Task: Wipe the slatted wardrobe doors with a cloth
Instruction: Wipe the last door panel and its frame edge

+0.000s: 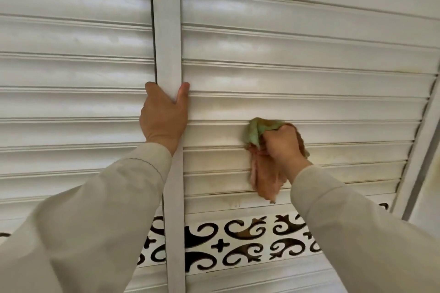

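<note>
Your left hand (164, 114) clasps the door stile (167, 38); your right hand (283, 144) clutches the cloth (264, 173); drag it along each slat (333, 132), pressing into grooves.

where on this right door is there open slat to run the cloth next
Free: the slats between the cloth and the right frame, and every slat above both hands. Crowded: the strip between the left hand on the stile and the right hand.

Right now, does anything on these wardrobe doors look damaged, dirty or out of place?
Nothing looks broken. Yellowish-brown grime lines the slat ends along the right frame, and faint stains sit on the bottom slat below the cloth. The left hand grips the centre stile.
</note>
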`<action>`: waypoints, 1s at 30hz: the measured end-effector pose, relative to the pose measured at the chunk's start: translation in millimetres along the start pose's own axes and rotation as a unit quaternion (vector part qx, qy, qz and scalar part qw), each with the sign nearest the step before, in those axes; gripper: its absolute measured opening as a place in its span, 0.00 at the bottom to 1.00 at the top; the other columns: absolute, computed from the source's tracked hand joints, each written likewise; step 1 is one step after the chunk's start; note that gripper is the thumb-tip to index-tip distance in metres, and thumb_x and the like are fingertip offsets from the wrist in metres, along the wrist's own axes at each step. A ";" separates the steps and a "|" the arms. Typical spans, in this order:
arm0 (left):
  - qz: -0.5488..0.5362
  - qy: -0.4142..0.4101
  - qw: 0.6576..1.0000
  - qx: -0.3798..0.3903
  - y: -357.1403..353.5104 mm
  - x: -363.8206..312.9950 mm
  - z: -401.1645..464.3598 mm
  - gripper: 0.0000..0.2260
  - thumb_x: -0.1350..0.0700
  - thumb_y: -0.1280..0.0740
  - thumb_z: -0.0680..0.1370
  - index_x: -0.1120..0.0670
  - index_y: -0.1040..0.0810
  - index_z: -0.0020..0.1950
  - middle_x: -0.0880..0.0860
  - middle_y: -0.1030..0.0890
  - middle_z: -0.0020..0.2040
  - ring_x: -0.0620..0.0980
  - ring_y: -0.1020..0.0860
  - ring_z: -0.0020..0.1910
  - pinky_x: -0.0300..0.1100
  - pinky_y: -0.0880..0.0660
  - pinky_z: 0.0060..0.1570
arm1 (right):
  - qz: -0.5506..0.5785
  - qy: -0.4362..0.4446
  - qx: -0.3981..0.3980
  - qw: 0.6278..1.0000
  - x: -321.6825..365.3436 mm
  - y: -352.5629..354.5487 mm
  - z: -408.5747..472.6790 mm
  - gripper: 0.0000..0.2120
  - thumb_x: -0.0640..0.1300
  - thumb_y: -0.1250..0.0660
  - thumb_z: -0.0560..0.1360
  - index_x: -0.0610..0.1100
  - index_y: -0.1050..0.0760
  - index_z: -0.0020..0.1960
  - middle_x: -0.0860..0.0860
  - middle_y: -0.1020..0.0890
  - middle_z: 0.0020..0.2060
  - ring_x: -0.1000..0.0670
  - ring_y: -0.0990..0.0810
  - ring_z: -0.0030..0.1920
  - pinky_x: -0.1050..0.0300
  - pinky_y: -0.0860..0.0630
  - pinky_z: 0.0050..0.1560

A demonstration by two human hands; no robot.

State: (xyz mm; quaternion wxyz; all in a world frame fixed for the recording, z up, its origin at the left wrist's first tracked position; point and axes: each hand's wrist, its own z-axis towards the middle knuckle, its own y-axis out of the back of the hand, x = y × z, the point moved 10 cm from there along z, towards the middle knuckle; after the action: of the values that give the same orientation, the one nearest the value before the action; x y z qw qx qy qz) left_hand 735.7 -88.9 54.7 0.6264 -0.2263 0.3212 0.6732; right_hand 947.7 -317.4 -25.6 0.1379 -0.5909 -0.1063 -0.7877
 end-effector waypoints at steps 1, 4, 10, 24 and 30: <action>-0.002 0.000 1.000 0.000 -1.1 -1.7 -1.9 0.26 0.31 0.40 0.76 0.54 0.39 0.51 0.55 0.23 0.44 0.62 0.22 0.45 0.55 0.24 0.47 | 0.006 0.001 -0.010 1.000 1.2 5.0 -3.0 0.09 0.33 0.36 0.76 0.39 0.20 0.38 0.46 0.18 0.30 0.50 0.18 0.29 0.61 0.20 0.31; -0.008 0.002 1.000 0.003 -5.9 -4.2 -5.2 0.26 0.31 0.40 0.76 0.53 0.39 0.52 0.53 0.24 0.44 0.62 0.22 0.46 0.55 0.24 0.47 | 0.049 -0.015 0.023 0.998 2.3 -16.2 -12.1 0.11 0.29 0.39 0.75 0.37 0.21 0.39 0.45 0.18 0.30 0.50 0.17 0.29 0.59 0.19 0.32; -0.007 -0.012 1.000 0.004 -7.9 -1.1 -2.1 0.24 0.33 0.40 0.77 0.54 0.40 0.51 0.57 0.22 0.45 0.64 0.22 0.47 0.55 0.25 0.47 | 0.067 0.053 0.113 0.990 50.7 -105.9 -20.5 0.14 0.29 0.42 0.76 0.40 0.20 0.42 0.41 0.16 0.37 0.44 0.16 0.33 0.50 0.16 0.39; -0.001 -0.011 1.000 0.000 -7.4 3.1 0.0 0.25 0.33 0.40 0.78 0.55 0.36 0.53 0.57 0.20 0.48 0.64 0.22 0.47 0.51 0.27 0.45 | 0.100 -0.092 0.155 0.979 -22.0 -146.7 -57.5 0.07 0.38 0.36 0.79 0.40 0.20 0.45 0.41 0.16 0.38 0.45 0.17 0.34 0.52 0.17 0.37; 0.000 -0.012 1.000 -0.003 -7.3 2.9 0.4 0.23 0.33 0.41 0.78 0.53 0.39 0.52 0.58 0.20 0.49 0.64 0.21 0.48 0.50 0.30 0.43 | 0.166 -0.182 0.131 0.960 -11.1 -154.4 -55.3 0.08 0.35 0.38 0.77 0.42 0.20 0.49 0.45 0.19 0.36 0.49 0.21 0.33 0.60 0.23 0.28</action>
State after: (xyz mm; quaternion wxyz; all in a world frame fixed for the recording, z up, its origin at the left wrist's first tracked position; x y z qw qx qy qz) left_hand 742.6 -86.5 51.9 0.6294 -0.2196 0.3116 0.6772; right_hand 847.8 -189.7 -52.3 0.3210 -0.7103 -0.1320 -0.6123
